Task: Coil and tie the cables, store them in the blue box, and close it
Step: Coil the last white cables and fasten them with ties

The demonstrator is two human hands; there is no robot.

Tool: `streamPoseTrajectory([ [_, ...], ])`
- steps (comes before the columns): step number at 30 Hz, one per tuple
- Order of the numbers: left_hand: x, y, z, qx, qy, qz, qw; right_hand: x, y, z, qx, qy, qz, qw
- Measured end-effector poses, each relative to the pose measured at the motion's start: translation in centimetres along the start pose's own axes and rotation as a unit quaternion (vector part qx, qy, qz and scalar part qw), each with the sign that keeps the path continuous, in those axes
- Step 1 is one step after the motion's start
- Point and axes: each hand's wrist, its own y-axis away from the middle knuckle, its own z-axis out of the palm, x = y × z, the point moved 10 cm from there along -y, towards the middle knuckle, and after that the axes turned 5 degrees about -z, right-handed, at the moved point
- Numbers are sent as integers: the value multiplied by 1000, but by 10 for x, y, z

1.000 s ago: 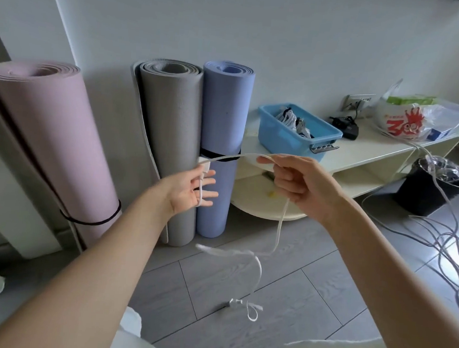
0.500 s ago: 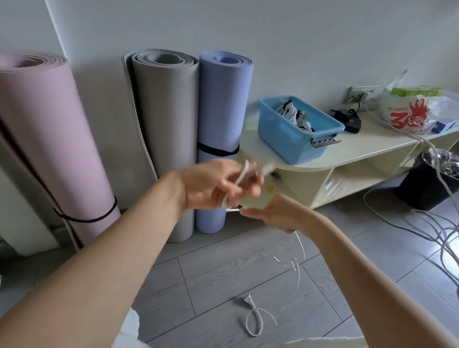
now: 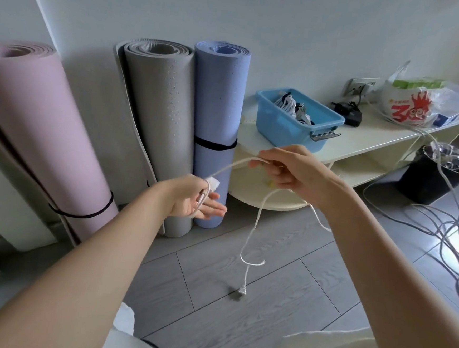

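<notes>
- While the left hand [image 3: 197, 198] lies palm-up with fingers straight, a turn of the white cable [image 3: 256, 222] crossing its thumb side, the right hand [image 3: 287, 168] pinches the same cable higher up, fingers curled round it.
- The cable runs taut between the two hands, then drops from the right hand in a loose curl to the floor, where its plug end [image 3: 238, 294] lies.
- With the left fingers straight and gripping nothing, I judge the wound turn could slide off if the right hand pulls sideways or slackens.
- The dangling length has a small kink near the floor; drawn in quickly, it might knot or whip the plug about.
- The blue box [image 3: 296, 118] stands open on the cream surface [image 3: 377, 136], well beyond the hands, with coiled cables already inside.
- Its lid is nowhere that I can make out, so closing may need a search.
- How many turns sit on the left hand is hard to tell, and the white block by its thumb is unclear.
- A tangle of grey cables [image 3: 454, 235] on the floor at right is cut off by the frame edge.
</notes>
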Motion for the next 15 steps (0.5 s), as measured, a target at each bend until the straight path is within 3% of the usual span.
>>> streamPoseTrajectory([
  [4,20,4,-7,-43,206,58,976,-3,6,5,-45,-14,-3,999],
  [8,40,6,-12,-82,419,117,897,11,18,27,-146,-24,56,987],
  [11,59,7,-19,-80,490,180,849,30,31,56,-242,49,111,963],
  [15,73,14,7,-117,403,196,886,74,38,63,-285,207,197,915],
])
